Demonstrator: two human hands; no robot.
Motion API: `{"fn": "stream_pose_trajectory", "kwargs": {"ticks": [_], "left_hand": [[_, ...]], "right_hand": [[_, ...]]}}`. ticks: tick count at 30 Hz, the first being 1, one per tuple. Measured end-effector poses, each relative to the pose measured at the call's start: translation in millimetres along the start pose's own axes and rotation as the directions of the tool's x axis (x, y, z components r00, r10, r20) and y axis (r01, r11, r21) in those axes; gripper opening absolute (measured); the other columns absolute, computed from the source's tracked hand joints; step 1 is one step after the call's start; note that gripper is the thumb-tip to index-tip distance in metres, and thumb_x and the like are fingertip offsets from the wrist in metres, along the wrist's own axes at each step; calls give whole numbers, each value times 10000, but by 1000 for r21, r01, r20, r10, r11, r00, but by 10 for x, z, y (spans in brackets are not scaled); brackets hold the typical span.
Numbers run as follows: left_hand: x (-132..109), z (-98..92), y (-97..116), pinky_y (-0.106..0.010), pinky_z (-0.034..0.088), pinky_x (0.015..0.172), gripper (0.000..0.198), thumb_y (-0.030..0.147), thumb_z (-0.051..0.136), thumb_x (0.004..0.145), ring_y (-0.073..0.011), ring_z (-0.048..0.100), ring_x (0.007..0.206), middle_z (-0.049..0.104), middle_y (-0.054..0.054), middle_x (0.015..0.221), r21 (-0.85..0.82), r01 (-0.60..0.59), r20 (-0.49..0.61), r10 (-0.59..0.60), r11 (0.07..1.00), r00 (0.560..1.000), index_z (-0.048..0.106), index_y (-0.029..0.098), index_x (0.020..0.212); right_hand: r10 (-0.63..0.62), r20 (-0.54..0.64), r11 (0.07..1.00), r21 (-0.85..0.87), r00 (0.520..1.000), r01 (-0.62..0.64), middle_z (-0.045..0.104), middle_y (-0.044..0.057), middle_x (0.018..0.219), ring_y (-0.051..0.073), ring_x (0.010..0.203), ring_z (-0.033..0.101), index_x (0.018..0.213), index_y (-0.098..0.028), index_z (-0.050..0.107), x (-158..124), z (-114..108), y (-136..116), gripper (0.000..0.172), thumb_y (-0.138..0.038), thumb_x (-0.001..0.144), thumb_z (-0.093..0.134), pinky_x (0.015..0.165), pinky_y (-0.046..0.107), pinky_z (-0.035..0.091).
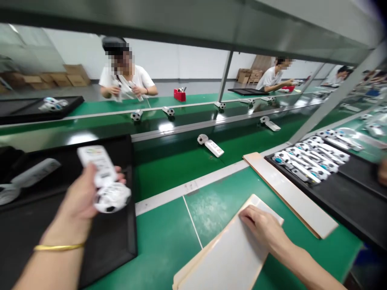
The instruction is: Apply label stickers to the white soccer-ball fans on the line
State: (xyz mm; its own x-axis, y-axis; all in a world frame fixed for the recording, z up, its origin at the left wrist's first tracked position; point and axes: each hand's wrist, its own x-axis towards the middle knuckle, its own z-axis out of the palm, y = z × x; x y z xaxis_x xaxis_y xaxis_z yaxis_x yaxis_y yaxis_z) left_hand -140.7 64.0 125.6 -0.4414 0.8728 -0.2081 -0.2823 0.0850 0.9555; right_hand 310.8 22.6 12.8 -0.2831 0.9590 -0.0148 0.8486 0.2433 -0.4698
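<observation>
My left hand (pixel 81 197) is closed around a white toy (pixel 102 177) with a football-patterned ball at one end and a flat handle with coloured buttons. It holds the toy above a black tray (pixel 115 245) at the left. My right hand (pixel 262 227) rests knuckles-up on a stack of white boards (pixel 223 257) on the green bench, fingers curled onto the top board. A gold bracelet circles my left wrist.
A conveyor belt (pixel 169 161) carries more of the same toys (pixel 211 145). Another black tray (pixel 347 193) at the right holds several toys in rows, with a white board (pixel 290 193) beside it. Other people sit across the line. A metal post (pixel 329 100) slants at right.
</observation>
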Motion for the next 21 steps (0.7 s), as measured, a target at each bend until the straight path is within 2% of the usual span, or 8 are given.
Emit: {"fn": "stream_pose_trajectory", "kwargs": {"ticks": [1, 3, 5, 9, 12, 14, 18, 21], "left_hand": [[-78, 135, -93, -332, 574, 558, 433, 359, 279, 1010, -146, 660, 583, 708, -42, 706, -83, 58, 106, -49, 995, 993, 590, 59, 980], [-229, 451, -316, -324, 581, 532, 288, 368, 519, 922, -184, 677, 582, 720, -69, 739, -182, 88, 179, -55, 979, 982, 577, 98, 1007], [-350, 758, -547, -342, 597, 675, 367, 291, 712, 791, -184, 701, 709, 731, -70, 884, -251, 36, 247, 28, 967, 969, 545, 161, 1091], [-485, 1137, -911, -358, 554, 848, 427, 295, 776, 730, -217, 679, 945, 699, -93, 1055, -193, -79, 370, 147, 978, 917, 567, 169, 1079], [-531, 1210, -1051, -345, 510, 916, 395, 278, 752, 758, -242, 614, 1097, 648, -102, 1165, -90, -206, 443, 225, 974, 868, 590, 174, 1103], [-544, 1206, -1083, -309, 502, 897, 386, 262, 752, 753, -230, 606, 1084, 627, -97, 1174, -26, -258, 465, 240, 966, 852, 603, 167, 1096], [-517, 1159, -1086, -272, 506, 809, 494, 242, 778, 718, -179, 633, 913, 652, -68, 1037, -21, -223, 456, 207, 975, 865, 542, 173, 1147], [-486, 1132, -1102, -307, 503, 858, 658, 261, 756, 746, -186, 629, 966, 645, -64, 1059, -132, -200, 399, 236, 971, 886, 383, 219, 1286]], "right_hand": [[4, 18, 1000, -5, 1000, -4, 655, 41, 863, 239, 776, 635, 797, -228, 574, 10, 16, 31, 227, -255, 930, 392, 684, 363, 444], [23, 64, 1000, -11, 998, -22, 640, 33, 854, 230, 757, 633, 789, -234, 530, 38, 53, 97, 222, -279, 935, 369, 675, 356, 436], [42, 108, 999, -7, 993, -41, 625, 22, 842, 219, 751, 631, 795, -243, 491, 63, 92, 150, 218, -312, 941, 345, 678, 347, 432], [103, 147, 994, 17, 984, -107, 606, 7, 774, 214, 720, 623, 794, -255, 436, 70, 157, 201, 237, -386, 941, 305, 672, 333, 421], [143, 156, 986, 66, 977, -155, 593, 4, 735, 215, 701, 607, 774, -257, 405, 54, 176, 215, 260, -429, 932, 291, 662, 322, 414], [153, 168, 979, 111, 974, -173, 574, 4, 710, 214, 686, 586, 748, -255, 386, 52, 146, 219, 265, -437, 921, 304, 654, 317, 407], [90, 312, 913, 353, 946, -203, 617, 44, 796, 224, 791, 583, 709, -240, 391, 82, -57, 186, 303, -473, 903, 383, 712, 304, 421], [35, 385, 802, 540, 922, -255, 647, 76, 937, 221, 854, 578, 702, -226, 424, 112, -259, 105, 345, -517, 886, 451, 716, 282, 436]]}}
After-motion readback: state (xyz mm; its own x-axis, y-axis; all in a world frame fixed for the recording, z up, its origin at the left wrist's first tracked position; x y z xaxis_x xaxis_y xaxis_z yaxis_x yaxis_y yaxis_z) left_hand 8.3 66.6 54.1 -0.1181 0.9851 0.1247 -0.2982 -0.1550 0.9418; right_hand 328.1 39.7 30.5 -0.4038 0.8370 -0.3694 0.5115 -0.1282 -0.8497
